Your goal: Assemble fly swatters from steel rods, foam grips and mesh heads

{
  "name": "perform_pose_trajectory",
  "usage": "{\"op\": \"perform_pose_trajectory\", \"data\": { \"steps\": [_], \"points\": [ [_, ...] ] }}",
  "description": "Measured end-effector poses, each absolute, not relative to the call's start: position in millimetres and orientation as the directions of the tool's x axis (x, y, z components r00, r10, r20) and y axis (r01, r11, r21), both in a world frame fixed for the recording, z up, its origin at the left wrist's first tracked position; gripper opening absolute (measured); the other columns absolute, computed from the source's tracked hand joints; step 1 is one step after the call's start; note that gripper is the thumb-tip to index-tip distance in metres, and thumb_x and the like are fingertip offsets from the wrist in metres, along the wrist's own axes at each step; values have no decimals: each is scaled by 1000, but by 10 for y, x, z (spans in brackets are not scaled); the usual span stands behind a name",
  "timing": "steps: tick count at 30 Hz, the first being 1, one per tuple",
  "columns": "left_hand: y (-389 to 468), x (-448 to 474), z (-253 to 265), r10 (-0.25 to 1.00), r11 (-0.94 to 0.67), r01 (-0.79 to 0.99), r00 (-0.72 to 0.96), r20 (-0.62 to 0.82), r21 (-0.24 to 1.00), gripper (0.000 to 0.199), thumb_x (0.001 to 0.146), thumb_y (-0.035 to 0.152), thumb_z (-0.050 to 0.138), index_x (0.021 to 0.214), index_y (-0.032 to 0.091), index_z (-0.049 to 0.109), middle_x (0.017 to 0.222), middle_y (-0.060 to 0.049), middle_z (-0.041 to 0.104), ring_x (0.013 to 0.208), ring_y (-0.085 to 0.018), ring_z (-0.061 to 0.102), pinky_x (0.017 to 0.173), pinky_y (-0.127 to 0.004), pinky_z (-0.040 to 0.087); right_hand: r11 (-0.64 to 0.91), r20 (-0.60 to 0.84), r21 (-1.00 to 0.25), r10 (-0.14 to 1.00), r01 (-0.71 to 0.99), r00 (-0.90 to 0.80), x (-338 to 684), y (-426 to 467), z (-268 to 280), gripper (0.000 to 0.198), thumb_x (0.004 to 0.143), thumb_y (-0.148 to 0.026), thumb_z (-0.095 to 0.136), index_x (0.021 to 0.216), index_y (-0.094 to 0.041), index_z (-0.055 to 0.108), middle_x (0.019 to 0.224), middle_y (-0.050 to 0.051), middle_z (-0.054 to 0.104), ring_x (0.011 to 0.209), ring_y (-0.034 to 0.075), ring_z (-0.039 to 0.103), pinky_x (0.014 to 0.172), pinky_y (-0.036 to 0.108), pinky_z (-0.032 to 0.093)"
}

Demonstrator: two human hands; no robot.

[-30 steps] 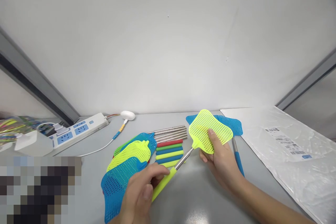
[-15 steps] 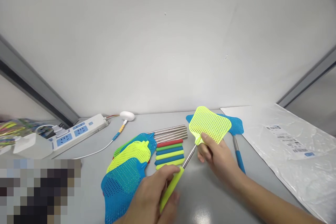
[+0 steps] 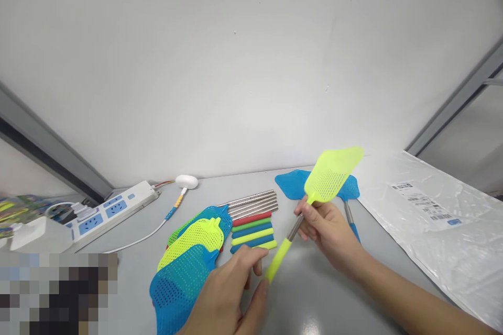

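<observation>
Right of centre, the right hand is pinching the lime perforated plastic swatter by its silver shaft, probably steadiest near the head; the left hand is hovering open beside its handle.

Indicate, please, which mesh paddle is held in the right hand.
The yellow paddle on the metal rod; the other yellow paddle, stacked among blue ones, shows no rod.

Bright yellow fly swatter, up at a tilt
Its wide, thin head, full of tiny holes, is at the top right; a short bit of shiny metal rod joins it to the yellow handle, which points down to the left; the whole thing slants in the air above the counter.
</observation>
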State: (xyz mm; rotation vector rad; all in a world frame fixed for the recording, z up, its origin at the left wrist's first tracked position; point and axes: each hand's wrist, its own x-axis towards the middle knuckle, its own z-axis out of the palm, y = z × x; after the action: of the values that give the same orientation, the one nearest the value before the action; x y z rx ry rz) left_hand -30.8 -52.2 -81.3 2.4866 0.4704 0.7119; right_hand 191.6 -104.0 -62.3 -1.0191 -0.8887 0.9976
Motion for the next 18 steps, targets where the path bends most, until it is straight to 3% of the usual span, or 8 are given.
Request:
{"op": "perform_pose_trajectory", "data": {
  "steps": [3, 6, 9, 12, 15, 18],
  "points": [
    [-481, -310, -859, 437, -815, 176, 813, 385, 553, 41, 89, 18, 48, 128, 26, 37, 87, -1, 59, 61, -11, 55, 55, -24, 47, 287, 215, -952, 879, -111, 426, 2132, -1059, -482, 28, 88, -46, 62, 77, -19, 59, 70, -2, 55, 58, 10, 49, 55, 23, 42],
    [-471, -315, -891, 426, -823, 176, 820, 382, 540, 39, 90, 18, 48, 127, 26, 38, 85, 0, 59, 61, -11, 55, 56, -24, 47, 297, 304, -949, 777, 105, 551, 2393, -1080, -310, 31, 88, -47, 61, 72, -21, 54, 68, -1, 58, 62, 14, 54, 58, 26, 44],
    [-482, -320, -869, 431, -827, 190, 818, 379, 530, 35, 91, 19, 48, 125, 26, 39, 82, 1, 59, 61, -11, 55, 57, -23, 47, 49, 333, -898, 725, 436, 603, 2662, -1073, -216, 36, 85, -49, 61, 66, -21, 49, 54, -3, 51, 53, 14, 51, 54, 26, 39],
    [-486, -325, -823, 457, -815, 224, 815, 357, 534, 30, 93, 21, 47, 122, 27, 41, 81, 2, 60, 62, -11, 56, 57, -23, 47, -254, 300, -656, 776, 711, 554, 2885, -1025, -261, 42, 85, -47, 58, 57, -21, 40, 49, -4, 43, 48, 12, 41, 49, 26, 29],
    [-473, -328, -796, 475, -802, 239, 811, 341, 547, 26, 94, 24, 45, 120, 25, 43, 79, 2, 60, 60, -10, 56, 57, -22, 46, -408, 200, -451, 820, 794, 536, 3008, -961, -382, 44, 88, -43, 49, 53, -22, 33, 48, -3, 41, 48, 13, 37, 49, 28, 24],
    [-459, -326, -786, 493, -791, 259, 807, 325, 555, 23, 95, 25, 43, 118, 23, 45, 77, 2, 60, 60, -11, 55, 57, -22, 46, -438, 136, -405, 839, 803, 527, 3019, -918, -477, 44, 88, -40, 45, 50, -22, 32, 46, -1, 40, 46, 14, 36, 49, 29, 22]
  ]
}}
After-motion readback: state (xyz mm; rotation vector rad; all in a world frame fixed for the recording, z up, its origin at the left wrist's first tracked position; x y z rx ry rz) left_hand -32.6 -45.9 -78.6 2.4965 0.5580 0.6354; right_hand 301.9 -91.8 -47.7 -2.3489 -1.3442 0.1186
